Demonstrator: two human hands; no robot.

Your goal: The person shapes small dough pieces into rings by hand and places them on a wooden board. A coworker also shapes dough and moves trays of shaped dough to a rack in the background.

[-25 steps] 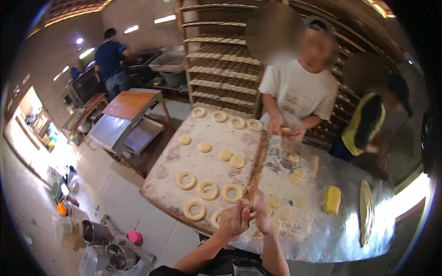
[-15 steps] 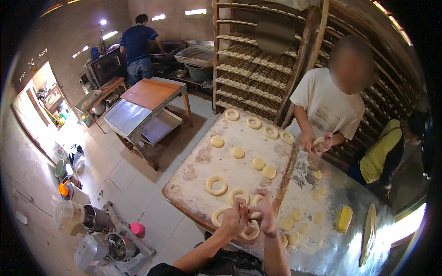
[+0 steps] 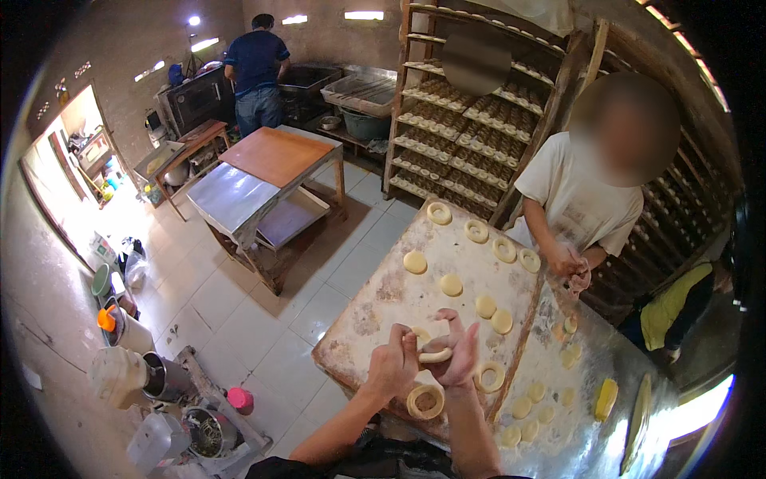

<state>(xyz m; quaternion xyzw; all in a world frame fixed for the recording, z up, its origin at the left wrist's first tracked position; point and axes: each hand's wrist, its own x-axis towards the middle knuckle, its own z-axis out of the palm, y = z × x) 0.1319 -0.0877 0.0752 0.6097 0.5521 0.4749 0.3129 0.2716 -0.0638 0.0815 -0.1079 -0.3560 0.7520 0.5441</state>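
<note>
My left hand (image 3: 393, 364) is closed with its fingertips on one side of a pale dough ring (image 3: 435, 357). From the other side my right hand (image 3: 461, 357) holds the same ring, some of its fingers raised and apart. The ring is above a floured wooden board (image 3: 375, 299), and part of it is hidden by my fingers. Below my hands lies another dough ring (image 3: 425, 416), and a further dough ring (image 3: 489, 389) lies right of my right wrist. Several flat dough discs, one a round disc (image 3: 451, 285), sit beyond my hands.
Several rings, including a far ring (image 3: 439, 221), line the board's far edge. More dough discs (image 3: 521, 408), a yellow block (image 3: 606, 399) and a long dough strip (image 3: 637, 423) lie on the metal table (image 3: 586, 431). A co-worker (image 3: 586, 191) handles dough opposite, before tray racks (image 3: 455, 120). Mixers (image 3: 159, 439) stand left.
My hands have drawn slightly apart, so the dough ring between them shows more clearly. The view has shifted, moving the scene to the right. The co-worker's hands have also moved.
</note>
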